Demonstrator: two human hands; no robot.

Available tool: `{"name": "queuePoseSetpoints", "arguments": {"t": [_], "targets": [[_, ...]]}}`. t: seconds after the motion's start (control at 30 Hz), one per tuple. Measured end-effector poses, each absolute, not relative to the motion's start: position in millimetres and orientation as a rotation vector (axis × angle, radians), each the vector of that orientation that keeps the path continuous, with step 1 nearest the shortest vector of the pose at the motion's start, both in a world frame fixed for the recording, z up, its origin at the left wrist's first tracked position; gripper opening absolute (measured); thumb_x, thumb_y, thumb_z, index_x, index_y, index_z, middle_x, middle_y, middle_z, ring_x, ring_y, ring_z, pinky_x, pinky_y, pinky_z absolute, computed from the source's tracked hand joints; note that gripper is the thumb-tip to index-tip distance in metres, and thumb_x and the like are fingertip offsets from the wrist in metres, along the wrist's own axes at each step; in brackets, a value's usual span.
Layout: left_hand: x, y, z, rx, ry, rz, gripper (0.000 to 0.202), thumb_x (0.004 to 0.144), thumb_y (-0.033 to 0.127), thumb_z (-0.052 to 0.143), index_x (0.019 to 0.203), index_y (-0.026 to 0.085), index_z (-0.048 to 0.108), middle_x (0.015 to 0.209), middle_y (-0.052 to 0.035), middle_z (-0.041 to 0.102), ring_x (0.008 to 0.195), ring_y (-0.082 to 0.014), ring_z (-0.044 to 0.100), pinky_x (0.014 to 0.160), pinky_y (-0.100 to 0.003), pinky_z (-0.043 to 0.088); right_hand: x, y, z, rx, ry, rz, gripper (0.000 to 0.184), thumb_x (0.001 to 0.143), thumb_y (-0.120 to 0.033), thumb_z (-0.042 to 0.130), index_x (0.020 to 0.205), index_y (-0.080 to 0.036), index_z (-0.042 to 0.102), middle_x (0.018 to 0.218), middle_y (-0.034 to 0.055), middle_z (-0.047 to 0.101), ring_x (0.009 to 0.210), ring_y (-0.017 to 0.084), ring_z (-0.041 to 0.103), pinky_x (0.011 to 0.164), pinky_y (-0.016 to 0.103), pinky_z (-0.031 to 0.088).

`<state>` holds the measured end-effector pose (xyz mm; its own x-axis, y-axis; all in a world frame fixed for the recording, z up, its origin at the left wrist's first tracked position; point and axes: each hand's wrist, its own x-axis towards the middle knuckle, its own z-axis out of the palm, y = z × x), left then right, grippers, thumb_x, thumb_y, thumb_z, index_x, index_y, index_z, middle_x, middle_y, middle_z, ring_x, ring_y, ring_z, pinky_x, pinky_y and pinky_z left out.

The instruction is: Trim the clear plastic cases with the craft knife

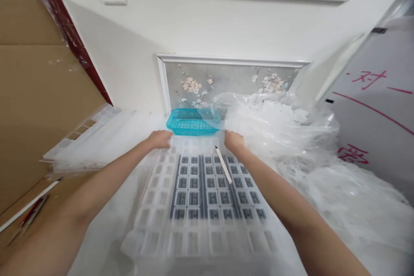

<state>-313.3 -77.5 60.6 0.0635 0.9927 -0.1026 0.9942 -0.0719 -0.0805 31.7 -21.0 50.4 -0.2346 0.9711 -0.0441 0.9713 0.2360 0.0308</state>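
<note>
In front of me lies a translucent plastic tray (pixel 187 241) with rows of rectangular pockets, apparently on similar sheets. Dark grey blocks and strips (pixel 212 198) show in its middle pockets, blurred by the plastic. My left hand (pixel 161 139) is closed at the tray's far left corner. At the far right corner my right hand (pixel 234 141) is closed as well, fingers curled down over the edge. A white pencil-like stick (pixel 224 164) with a dark tip rests on the tray near my right hand. Just beyond the far edge sits a turquoise plastic basket (pixel 194 127).
Crumpled clear plastic bags (pixel 278 125) pile up on the right. More translucent trays (pixel 106 138) are stacked at left, beside a large cardboard sheet (pixel 32 95). A long white stick (pixel 30 205) and thin pens (pixel 32 213) lie lower left. A panelled wall (pixel 226 26) rises behind.
</note>
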Motion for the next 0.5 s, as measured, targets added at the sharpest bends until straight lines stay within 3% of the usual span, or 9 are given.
{"name": "queuePoseSetpoints", "arguments": {"t": [0.2,0.37,0.43,0.5], "targets": [[-294,-83,63,2.297,2.320,-0.060,0.039,0.085,0.027,0.053,0.124,0.019,0.054,0.120,-0.0138,0.062,0.115,-0.0306,0.055,0.093,-0.039,0.039,32,-18,70,2.118,2.450,0.140,0.045,0.094,-0.010,0.026,0.137,-0.007,0.040,0.114,0.0257,0.062,0.111,0.033,0.061,0.088,0.042,0.045],[-277,-108,53,2.270,2.439,0.039,0.049,0.088,0.024,0.051,0.135,0.012,0.043,0.131,-0.0209,0.052,0.123,-0.0354,0.046,0.100,-0.046,0.032,11,-53,64,2.029,2.485,0.019,0.051,0.091,-0.011,0.038,0.142,-0.007,0.034,0.108,0.0235,0.065,0.104,0.032,0.064,0.085,0.040,0.046],[-277,-132,58,2.277,2.431,0.158,0.054,0.089,0.028,0.052,0.138,0.011,0.040,0.135,-0.0212,0.048,0.124,-0.0353,0.043,0.100,-0.045,0.032,0,-86,62,1.922,2.591,-0.025,0.058,0.091,-0.014,0.043,0.146,-0.009,0.027,0.106,0.0219,0.067,0.104,0.033,0.064,0.086,0.041,0.045],[-283,-167,66,2.299,2.199,0.283,0.050,0.088,0.035,0.054,0.134,0.014,0.046,0.130,-0.0167,0.052,0.118,-0.0308,0.049,0.097,-0.040,0.037,-10,-124,63,1.734,2.770,-0.128,0.055,0.092,-0.022,0.045,0.145,-0.013,0.032,0.110,0.0204,0.066,0.109,0.033,0.061,0.089,0.042,0.044]]}}
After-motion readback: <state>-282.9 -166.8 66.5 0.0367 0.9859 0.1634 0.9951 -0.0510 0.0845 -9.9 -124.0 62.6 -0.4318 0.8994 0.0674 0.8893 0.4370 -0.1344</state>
